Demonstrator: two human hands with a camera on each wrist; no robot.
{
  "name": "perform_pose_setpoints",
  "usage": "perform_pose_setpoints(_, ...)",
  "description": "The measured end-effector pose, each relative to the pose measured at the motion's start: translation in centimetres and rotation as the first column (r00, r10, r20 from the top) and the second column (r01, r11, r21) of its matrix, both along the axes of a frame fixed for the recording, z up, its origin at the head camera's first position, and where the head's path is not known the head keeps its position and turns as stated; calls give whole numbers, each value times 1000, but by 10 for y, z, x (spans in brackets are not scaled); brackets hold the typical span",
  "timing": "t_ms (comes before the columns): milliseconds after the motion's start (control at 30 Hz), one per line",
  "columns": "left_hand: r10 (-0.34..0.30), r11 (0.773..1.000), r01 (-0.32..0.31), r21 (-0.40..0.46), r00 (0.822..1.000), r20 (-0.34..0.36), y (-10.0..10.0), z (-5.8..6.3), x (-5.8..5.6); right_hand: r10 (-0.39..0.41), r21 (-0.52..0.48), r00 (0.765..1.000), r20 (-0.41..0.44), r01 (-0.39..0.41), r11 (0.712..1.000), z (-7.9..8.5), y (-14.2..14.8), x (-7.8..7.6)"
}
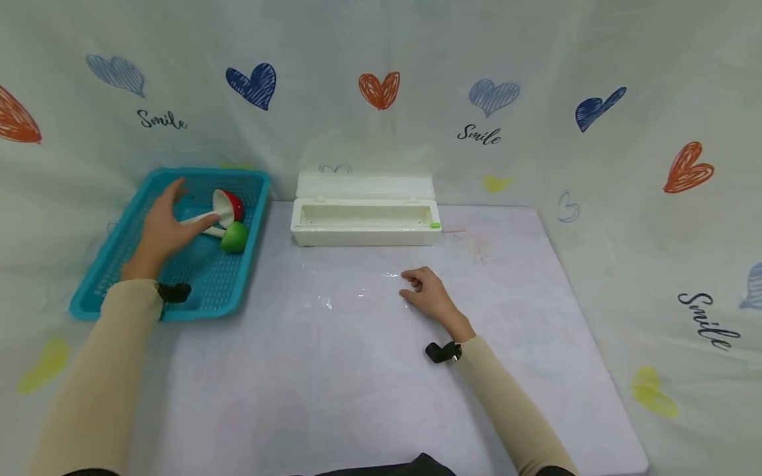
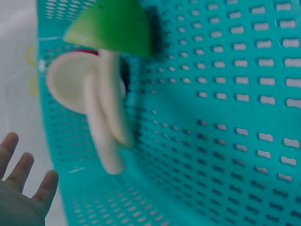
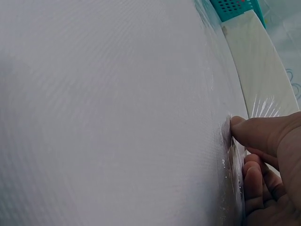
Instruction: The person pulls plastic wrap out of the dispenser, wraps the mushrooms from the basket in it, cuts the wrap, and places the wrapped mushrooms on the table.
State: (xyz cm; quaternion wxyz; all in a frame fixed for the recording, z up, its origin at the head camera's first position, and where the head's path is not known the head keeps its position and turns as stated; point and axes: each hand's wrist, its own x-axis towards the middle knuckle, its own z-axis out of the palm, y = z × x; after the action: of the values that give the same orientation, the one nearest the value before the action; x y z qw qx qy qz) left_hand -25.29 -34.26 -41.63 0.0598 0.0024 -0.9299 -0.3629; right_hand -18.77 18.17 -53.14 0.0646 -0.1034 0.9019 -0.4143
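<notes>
My left hand [image 1: 161, 231] is over a blue perforated basket [image 1: 196, 281], thumb and fingers spread wide. Inside the basket lie a mushroom with a red cap [image 1: 236, 205] and one with a green cap [image 1: 235, 239]. Their pale stems lie side by side in the left wrist view, below the green cap [image 2: 113, 28], while my spread fingers show at the lower left. On the right, my right hand [image 1: 433, 297] pinches the edge of clear cling film [image 3: 225, 174] between thumb and fingers. The film stretches in front of a white dispenser box [image 1: 366, 237].
The box's lid [image 1: 366, 186] stands raised against the back, and a small green piece [image 1: 435, 225] sits at its right end. A white table [image 1: 333, 396] spreads in front. Behind it hangs a curtain [image 1: 428, 39] printed with hearts and "Smile".
</notes>
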Motion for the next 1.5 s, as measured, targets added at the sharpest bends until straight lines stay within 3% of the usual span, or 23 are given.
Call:
perform_pose_setpoints(233, 61, 998, -64, 19, 990, 130, -18, -19, -11, -7, -9, 1000, -17, 7, 1000, 1, -4, 0)
perform_pose_setpoints(467, 46, 997, -29, -67, 962, 270, -34, -30, -14, -1, -4, 1000, 2, 1, 1000, -2, -7, 1)
perform_pose_setpoints(867, 90, 971, -45, -235, 979, 183, -18, -35, -13, -19, 8, 1000, -24, 19, 1000, 1, -8, 2)
perform_pose_setpoints(1067, 127, 972, -77, -223, 967, 222, -12, -36, -13, -16, 12, 999, -48, 17, 1000, -3, -7, 3)
perform_pose_setpoints(1300, 123, 970, -63, -233, 959, 255, -7, -34, -13, -26, 18, 999, -35, 27, 999, -2, -5, 4)
perform_pose_setpoints(1500, 159, 969, -111, -223, 964, 213, -2, -35, -14, -37, 32, 999, -31, 38, 999, -3, -3, 4)
